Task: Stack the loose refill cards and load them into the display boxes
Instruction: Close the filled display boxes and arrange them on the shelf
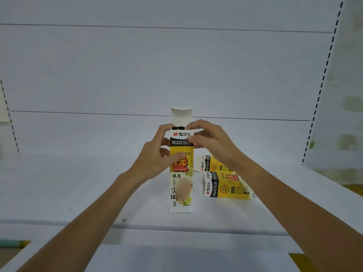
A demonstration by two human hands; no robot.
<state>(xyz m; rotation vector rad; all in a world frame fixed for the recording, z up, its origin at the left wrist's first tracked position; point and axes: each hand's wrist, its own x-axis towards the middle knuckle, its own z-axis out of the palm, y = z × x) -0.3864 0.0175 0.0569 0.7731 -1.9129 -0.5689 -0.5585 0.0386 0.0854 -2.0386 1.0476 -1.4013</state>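
Note:
A tall yellow-and-white display box (181, 190) stands upright on the white shelf (78, 193), its white top flap (181, 115) raised open. My left hand (157, 154) grips the box's upper left side, thumb across the yellow front. My right hand (208, 137) pinches the top right corner near the opening. Dark refill ends (178, 127) show at the box's mouth. Two more display boxes lie flat to the right, one (228, 186) nearer and one (213, 163) behind it.
White back panels rise behind the shelf. A perforated upright (322, 83) runs along the right side, another at the far left (8, 114). The shelf's front lip (176, 227) runs across below the box.

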